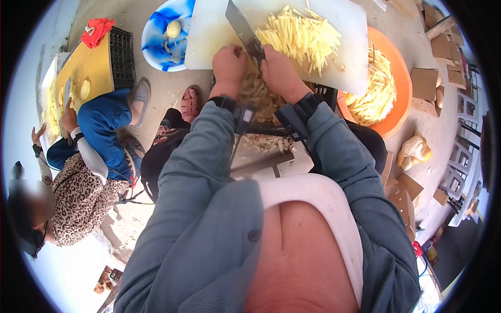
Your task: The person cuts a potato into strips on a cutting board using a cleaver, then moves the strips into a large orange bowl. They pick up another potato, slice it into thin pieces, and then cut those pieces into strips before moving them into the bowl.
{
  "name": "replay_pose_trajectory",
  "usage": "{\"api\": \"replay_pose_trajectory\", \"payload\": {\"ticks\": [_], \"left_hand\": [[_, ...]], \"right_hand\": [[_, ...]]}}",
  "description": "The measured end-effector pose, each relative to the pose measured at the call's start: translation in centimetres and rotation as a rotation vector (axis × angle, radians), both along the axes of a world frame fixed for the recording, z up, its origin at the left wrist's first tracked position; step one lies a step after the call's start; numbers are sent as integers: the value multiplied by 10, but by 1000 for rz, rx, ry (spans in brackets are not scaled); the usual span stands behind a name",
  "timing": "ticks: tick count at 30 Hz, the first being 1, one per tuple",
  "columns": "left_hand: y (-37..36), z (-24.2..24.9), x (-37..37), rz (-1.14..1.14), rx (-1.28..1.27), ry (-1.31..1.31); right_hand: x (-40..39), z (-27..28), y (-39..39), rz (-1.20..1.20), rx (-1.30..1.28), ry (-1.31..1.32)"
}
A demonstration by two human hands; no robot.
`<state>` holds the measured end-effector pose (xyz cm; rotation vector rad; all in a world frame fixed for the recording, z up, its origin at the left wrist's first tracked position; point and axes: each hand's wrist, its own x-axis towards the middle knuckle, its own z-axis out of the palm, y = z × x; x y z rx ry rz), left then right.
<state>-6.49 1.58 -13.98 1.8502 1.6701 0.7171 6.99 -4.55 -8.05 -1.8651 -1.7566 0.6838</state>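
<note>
My right hand [282,73] is closed around the handle of a cleaver [243,32], whose broad dark blade slants up and left over a white cutting board [214,31]. My left hand [228,69] is at the board's near edge, left of the blade, its fingers curled in; whatever they hold is hidden. A heap of cut potato strips [300,39] lies on the board to the right of the cleaver. Beneath my hands, pale peelings [258,91] fill a dark crate.
An orange basin [402,86] of potato strips stands at right. Behind the board at left, a blue-and-white basin [151,39] holds a peeled potato [173,29]. A co-worker [86,203] sits at left, cutting at a yellow board [96,65]. Cardboard boxes [424,86] stand far right.
</note>
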Motion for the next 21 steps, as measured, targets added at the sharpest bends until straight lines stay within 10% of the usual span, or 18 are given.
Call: {"api": "replay_pose_trajectory", "payload": {"ticks": [21], "left_hand": [[3,-4,-5,13,-238,-121]], "right_hand": [[-5,7,-8,40,7,-35]]}}
